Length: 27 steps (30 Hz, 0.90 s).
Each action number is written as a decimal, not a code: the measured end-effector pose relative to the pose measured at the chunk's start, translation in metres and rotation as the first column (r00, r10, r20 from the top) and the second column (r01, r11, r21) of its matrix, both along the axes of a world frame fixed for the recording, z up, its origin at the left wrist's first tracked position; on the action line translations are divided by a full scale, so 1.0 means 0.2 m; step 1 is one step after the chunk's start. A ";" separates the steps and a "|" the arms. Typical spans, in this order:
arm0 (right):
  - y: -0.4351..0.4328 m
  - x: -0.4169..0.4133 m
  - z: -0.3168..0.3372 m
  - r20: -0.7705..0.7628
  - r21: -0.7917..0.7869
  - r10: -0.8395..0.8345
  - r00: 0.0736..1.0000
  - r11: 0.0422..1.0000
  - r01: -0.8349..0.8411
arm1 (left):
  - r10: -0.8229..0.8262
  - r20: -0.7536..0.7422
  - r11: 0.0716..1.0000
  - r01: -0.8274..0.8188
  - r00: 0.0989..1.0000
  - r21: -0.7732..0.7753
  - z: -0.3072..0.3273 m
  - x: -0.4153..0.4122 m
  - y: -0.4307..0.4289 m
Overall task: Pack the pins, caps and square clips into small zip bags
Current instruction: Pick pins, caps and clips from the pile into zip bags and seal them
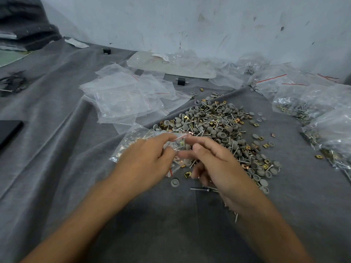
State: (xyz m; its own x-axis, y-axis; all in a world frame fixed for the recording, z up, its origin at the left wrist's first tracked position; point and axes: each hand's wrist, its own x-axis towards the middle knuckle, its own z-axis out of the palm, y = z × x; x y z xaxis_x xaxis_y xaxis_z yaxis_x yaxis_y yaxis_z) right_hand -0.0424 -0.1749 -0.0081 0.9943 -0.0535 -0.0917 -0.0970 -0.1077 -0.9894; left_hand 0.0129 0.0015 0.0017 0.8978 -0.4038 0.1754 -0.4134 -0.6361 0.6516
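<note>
The left hand [146, 160] hides part of the blurred zip bag [179, 144] it pinches.

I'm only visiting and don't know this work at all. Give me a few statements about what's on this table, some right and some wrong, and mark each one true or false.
1. Both the left hand and the right hand pinch one small zip bag. True.
2. The loose pile of pins, caps and square clips lies to the left of the hands. False: it lies to the right of them and beyond them.
3. A heap of empty zip bags lies beyond the hands, to the left of the pile. True.
4. The cloth under everything is bright red. False: it is grey.
5. Filled bags lie along the right side. True.
</note>
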 end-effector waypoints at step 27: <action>-0.11 -0.08 -0.01 -0.067 -0.863 0.335 0.940 0.453 -0.223 | 0.051 -0.267 0.873 -0.173 0.962 -0.456 0.01 0.08 0.03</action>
